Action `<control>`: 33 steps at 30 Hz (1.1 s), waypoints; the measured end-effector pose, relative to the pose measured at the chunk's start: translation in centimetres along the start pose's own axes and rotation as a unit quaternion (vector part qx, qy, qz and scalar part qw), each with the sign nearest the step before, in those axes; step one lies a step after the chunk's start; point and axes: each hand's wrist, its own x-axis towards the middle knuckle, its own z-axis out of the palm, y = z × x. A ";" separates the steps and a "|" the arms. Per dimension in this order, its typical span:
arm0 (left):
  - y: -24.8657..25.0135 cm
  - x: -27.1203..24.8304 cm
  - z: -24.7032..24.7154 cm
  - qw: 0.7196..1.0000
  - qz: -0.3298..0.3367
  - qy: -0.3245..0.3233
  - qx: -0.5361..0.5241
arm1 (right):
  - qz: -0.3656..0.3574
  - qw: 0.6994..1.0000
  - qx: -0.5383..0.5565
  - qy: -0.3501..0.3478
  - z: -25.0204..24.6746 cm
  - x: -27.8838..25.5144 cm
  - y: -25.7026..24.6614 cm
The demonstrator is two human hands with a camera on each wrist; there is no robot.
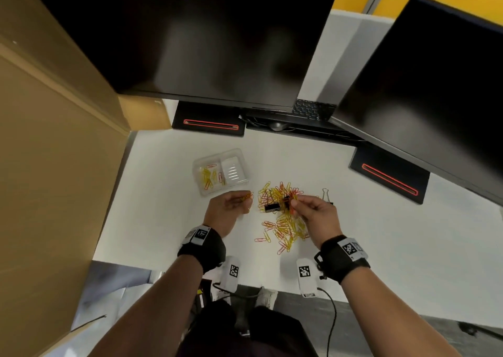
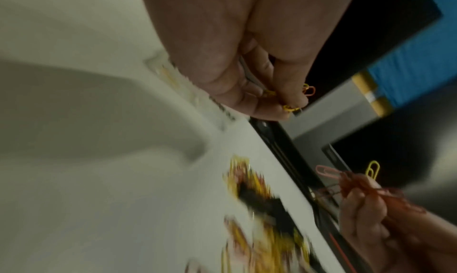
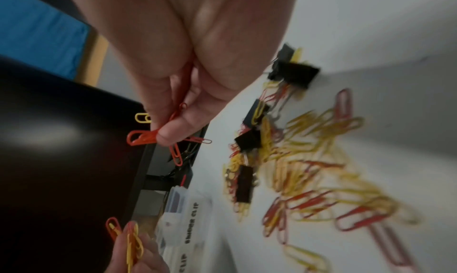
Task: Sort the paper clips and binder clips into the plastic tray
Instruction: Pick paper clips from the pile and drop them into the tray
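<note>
- Clear plastic tray [image 1: 239, 154] on the white desk [image 1: 381, 234], left of the pile; left compartment holds yellow and red paper clips, right compartment's contents hard to make out.
- Pile [image 1: 280, 220] of yellow and red paper clips, mid-desk between the hands; black binder clips [image 1: 272, 207] partly buried in it. Blurred in the left wrist view.
- Left hand [image 1: 228, 207]: raised just right of the tray, palm up, fingers curled round a few yellow and red clips [image 2: 291, 99], mostly hidden by the fingers.
- Right hand [image 1: 313, 212]: above the pile, thumb and fingers pinching several red clips [image 3: 148, 136] plus a yellow one.
- Monitors [image 1: 204, 44]: cut off at the frame's edge.
</note>
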 end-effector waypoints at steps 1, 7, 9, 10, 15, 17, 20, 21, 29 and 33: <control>0.5 0.2 -0.8 1.000 0.001 0.017 -0.019 | -0.001 1.000 -0.003 -0.007 1.0 0.5 -0.2; 3.4 3.2 -5.5 0.992 -0.012 0.119 -0.046 | 0.001 0.996 0.010 -0.083 8.3 3.2 -1.6; 3.9 4.7 -6.8 0.988 -0.028 0.148 -0.020 | 0.000 0.995 0.005 -0.101 10.7 4.1 -1.5; 4.1 5.4 -7.4 0.987 -0.030 0.157 0.004 | 0.005 0.995 0.000 -0.105 11.8 4.5 -1.3; 5.6 7.6 -8.8 0.969 -0.005 0.164 0.182 | 0.029 0.989 -0.069 -0.126 16.3 5.3 -0.8; 5.9 8.0 -9.1 0.961 0.005 0.153 0.229 | 0.026 0.985 -0.111 -0.129 17.5 5.9 -0.4; 6.2 8.2 -9.3 0.950 0.008 0.139 0.280 | 0.011 0.973 -0.191 -0.127 18.5 6.7 0.3; 6.4 8.2 -9.3 0.949 0.009 0.132 0.285 | 0.004 0.969 -0.215 -0.125 18.7 6.6 0.3; 6.9 7.5 -9.2 0.949 0.042 0.137 0.281 | 0.003 0.944 -0.277 -0.180 19.0 5.5 -0.2; 7.4 5.7 -7.5 0.952 0.088 0.130 0.264 | -0.061 0.929 -0.318 -0.179 17.7 4.1 -0.9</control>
